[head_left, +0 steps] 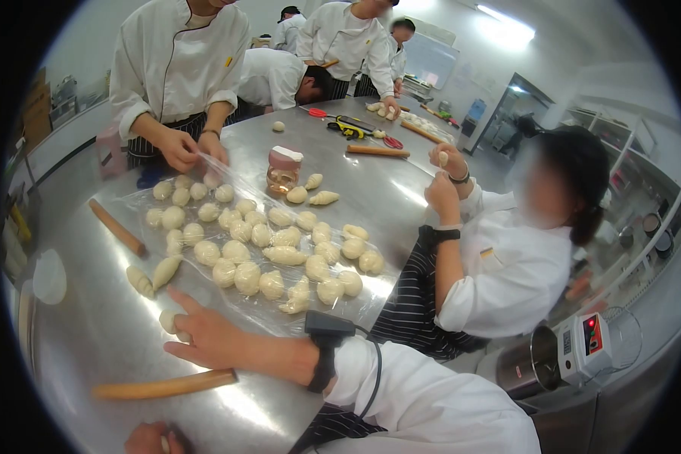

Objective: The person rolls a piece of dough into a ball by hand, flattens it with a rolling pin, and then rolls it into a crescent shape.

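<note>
My right hand (208, 334) reaches in from the right over the steel table, index finger and thumb stretched out. A piece of white dough (169, 321) shows at its bent middle fingers, partly hidden by them. Just beyond lie two shaped dough pieces, a ridged one (139, 281) and a smooth pointed one (166, 271). At the bottom edge my left hand (150, 439) is curled and partly cut off, with a bit of pale dough (165, 444) between its fingers. Between my hands lies a wooden rolling pin (165, 384).
Many dough balls (247, 278) lie under clear plastic film (227, 303), which a person opposite (181, 147) lifts by its edge. To the right another person (507, 257) holds a small dough piece. Another rolling pin (116, 227), a jar (283, 170) and scissors (317, 113) lie farther off.
</note>
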A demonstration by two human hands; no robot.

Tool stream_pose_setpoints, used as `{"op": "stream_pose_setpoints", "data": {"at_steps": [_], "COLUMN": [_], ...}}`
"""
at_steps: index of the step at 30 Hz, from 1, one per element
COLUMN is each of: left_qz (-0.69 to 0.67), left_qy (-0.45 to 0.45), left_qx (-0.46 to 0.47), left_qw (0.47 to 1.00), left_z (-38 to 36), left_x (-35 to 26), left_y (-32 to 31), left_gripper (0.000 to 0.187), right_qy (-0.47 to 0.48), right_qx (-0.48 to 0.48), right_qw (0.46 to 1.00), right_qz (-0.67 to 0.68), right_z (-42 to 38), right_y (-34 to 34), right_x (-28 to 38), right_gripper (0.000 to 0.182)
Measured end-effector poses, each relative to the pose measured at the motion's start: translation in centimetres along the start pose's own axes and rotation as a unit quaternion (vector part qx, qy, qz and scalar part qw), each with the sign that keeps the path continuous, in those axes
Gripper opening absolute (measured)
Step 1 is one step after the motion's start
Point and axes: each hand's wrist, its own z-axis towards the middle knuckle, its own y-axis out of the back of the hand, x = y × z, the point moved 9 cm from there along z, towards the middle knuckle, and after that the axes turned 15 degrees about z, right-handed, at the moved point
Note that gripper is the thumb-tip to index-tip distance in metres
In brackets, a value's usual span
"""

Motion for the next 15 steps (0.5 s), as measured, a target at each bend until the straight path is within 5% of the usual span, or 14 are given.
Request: {"op": "stream_pose_setpoints", "data": {"at_steps": [10,15], "left_qz": [-0.011,-0.012], "left_qy": [0.005,0.011], "left_qx": [-0.008,0.014], "left_qw": [1.0,1.0], "left_z": [-0.05,0.05], "left_x": [-0.07,-0.13], "left_y": [0.38,0.29], "left_gripper": [0.028,0.028], "right_qy": [-0.069,-0.023], "right_qx": [0.07,0.027], "right_qw": [0.995,0.999], "right_qz": [-0.029,-0.031], "right_z": [0.25,0.51], "right_y": [-0.4,-0.07], "right_x": [-0.22,-0.1], "right_gripper": [0.033,0.022]}}
